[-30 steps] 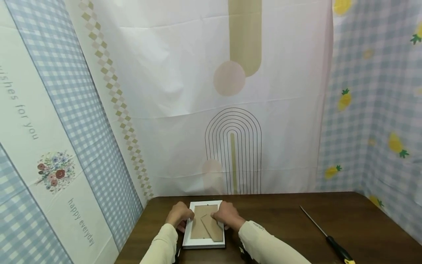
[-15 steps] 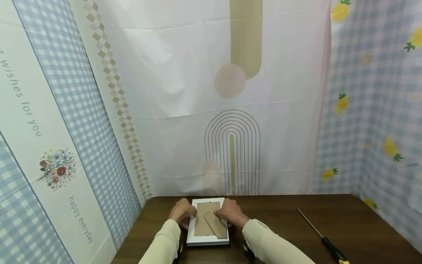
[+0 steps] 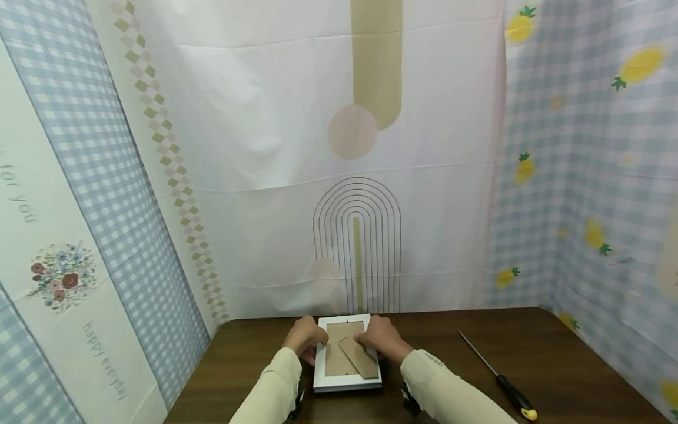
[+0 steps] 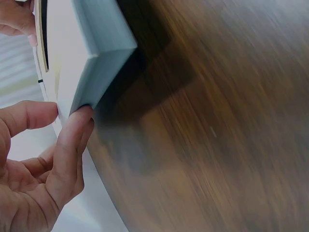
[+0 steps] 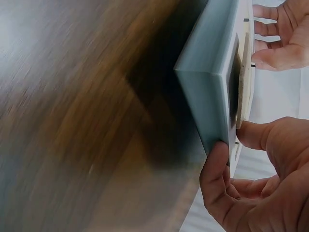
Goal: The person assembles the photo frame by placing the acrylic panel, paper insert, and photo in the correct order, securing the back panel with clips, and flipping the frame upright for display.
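Two hands (image 3: pixel 305 335) (image 3: pixel 384 337) pinch white picture frame (image 3: pixel 336 356) by opposite sides; front hidden, wrist views crop frame.

Bright, soft light washed over the white cloth (image 3: pixel 254 129), palest on its left side, while the dark worktop (image 3: pixel 424 347) below appeared dimmer. In both wrist views, pale glare bleached an upper corner, the wood grain smeared into streaks of blur, and deep shadow fell beside the picture frame (image 4: pixel 77 43). Lettering (image 3: pixel 106 365) at left looked soft in the wide head view.
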Demonstrator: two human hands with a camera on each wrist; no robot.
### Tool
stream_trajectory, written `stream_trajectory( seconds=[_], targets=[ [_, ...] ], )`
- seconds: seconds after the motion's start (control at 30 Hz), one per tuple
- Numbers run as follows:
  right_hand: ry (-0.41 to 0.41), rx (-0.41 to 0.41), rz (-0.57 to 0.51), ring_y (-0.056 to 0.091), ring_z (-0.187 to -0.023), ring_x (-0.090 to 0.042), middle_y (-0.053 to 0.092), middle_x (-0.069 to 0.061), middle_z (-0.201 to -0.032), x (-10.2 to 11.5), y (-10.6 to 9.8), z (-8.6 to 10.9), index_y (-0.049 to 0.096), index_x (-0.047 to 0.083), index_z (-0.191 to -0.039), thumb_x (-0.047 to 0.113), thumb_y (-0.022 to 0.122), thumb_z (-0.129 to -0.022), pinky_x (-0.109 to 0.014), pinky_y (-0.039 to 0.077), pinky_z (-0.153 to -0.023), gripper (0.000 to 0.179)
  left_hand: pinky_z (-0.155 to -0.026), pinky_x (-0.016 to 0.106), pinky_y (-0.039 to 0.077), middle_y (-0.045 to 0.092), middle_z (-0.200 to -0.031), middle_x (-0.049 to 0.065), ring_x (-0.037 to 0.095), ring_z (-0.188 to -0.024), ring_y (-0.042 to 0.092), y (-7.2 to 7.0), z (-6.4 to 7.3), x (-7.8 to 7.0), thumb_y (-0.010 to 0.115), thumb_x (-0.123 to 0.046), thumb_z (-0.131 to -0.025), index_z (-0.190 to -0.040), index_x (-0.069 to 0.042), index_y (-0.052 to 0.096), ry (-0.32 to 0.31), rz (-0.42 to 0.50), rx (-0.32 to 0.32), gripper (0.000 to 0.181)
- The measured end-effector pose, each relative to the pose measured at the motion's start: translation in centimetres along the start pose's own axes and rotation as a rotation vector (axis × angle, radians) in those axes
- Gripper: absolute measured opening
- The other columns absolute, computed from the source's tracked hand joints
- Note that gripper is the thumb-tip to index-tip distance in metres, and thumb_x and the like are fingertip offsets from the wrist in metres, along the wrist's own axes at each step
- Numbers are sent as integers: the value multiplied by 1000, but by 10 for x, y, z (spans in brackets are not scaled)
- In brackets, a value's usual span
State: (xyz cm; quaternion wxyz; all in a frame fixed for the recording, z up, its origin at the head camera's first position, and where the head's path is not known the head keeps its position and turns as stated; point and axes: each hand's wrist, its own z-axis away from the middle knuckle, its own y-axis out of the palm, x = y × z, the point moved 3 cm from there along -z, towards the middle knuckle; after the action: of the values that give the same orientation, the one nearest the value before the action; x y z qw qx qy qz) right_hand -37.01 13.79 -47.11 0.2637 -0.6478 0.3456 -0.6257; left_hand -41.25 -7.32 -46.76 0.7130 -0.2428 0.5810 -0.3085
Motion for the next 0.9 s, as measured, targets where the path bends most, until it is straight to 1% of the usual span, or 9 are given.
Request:
stream_trajectory(
  seconds=[0.1, 0.2, 0.23, 0.33, 0.43, 0.53, 0.63, 0.67, 0.9],
  targets=[
    [26, 6, 2, 66, -44, -26, 69, -19, -71, -15, 0, -10, 68, 0, -78, 27, 91, -94, -35, 57, -40, 39, -48, 39, 67, 66, -75, 24, 31, -49, 72, 12, -9, -3, 79, -4, -83, -97, 8, 63, 24, 6, 20, 24],
    [20, 13, 25, 68, -45, -28, 70, -21, -73, -45, 11, -35, 71, -2, -82, 32, 91, -95, -39, 60, -42, 41, -48, 40, 67, 66, -74, 24, 31, -49, 71, 19, -9, -11, 79, -3, -84, -98, 8, 64, 32, 23, 29, 24],
    [15, 18, 30, 68, -45, -28, 71, -22, -75, -57, 16, -44, 72, -2, -84, 34, 90, -96, -39, 60, -42, 42, -51, 42, 69, 67, -74, 25, 32, -50, 72, 17, 4, -21, 77, -1, -85, -97, 8, 64, 12, 36, 32, 20],
    [-3, 17, 51, 66, -45, -27, 71, -22, -76, -81, 23, -60, 73, -2, -86, 39, 87, -98, -37, 57, -40, 45, -55, 45, 71, 68, -76, 27, 35, -54, 74, 20, 12, -32, 78, 1, -86, -95, 7, 64, 10, 57, 44, 18],
    [23, 21, 33, 67, -46, -28, 70, -21, -73, -76, 7, -46, 72, -2, -84, 34, 89, -97, -37, 57, -40, 42, -51, 44, 69, 67, -76, 28, 36, -52, 74, 28, 7, -34, 78, 0, -85, -93, 8, 62, 38, 73, 69, 20],
    [63, 16, 28, 68, -47, -29, 68, -18, -69, -55, -18, -16, 69, -3, -81, 28, 91, -96, -37, 57, -41, 40, -49, 42, 68, 67, -75, 30, 37, -52, 75, 35, 6, -37, 77, 0, -85, -92, 10, 62, 50, 84, 87, 20],
    [75, 13, 37, 67, -48, -26, 67, -16, -69, -49, -32, 0, 69, -2, -80, 27, 90, -97, -34, 55, -41, 40, -51, 44, 69, 67, -74, 30, 39, -53, 76, 43, 6, -40, 78, 0, -84, -92, 9, 61, 61, 92, 103, 20],
    [71, 11, 48, 66, -48, -25, 67, -15, -69, -48, -34, 4, 69, -2, -81, 27, 89, -98, -33, 55, -42, 39, -55, 45, 71, 69, -75, 31, 40, -56, 78, 43, 13, -45, 76, 3, -85, -91, 9, 63, 51, 92, 99, 16],
    [90, -1, 60, 64, -44, -22, 67, -15, -69, -63, -38, 6, 68, -2, -81, 25, 88, -97, -31, 53, -40, 38, -58, 47, 72, 69, -74, 29, 39, -56, 77, 54, 17, -52, 77, 0, -88, -89, 7, 63, 83, 88, 105, 16]
  ],
)
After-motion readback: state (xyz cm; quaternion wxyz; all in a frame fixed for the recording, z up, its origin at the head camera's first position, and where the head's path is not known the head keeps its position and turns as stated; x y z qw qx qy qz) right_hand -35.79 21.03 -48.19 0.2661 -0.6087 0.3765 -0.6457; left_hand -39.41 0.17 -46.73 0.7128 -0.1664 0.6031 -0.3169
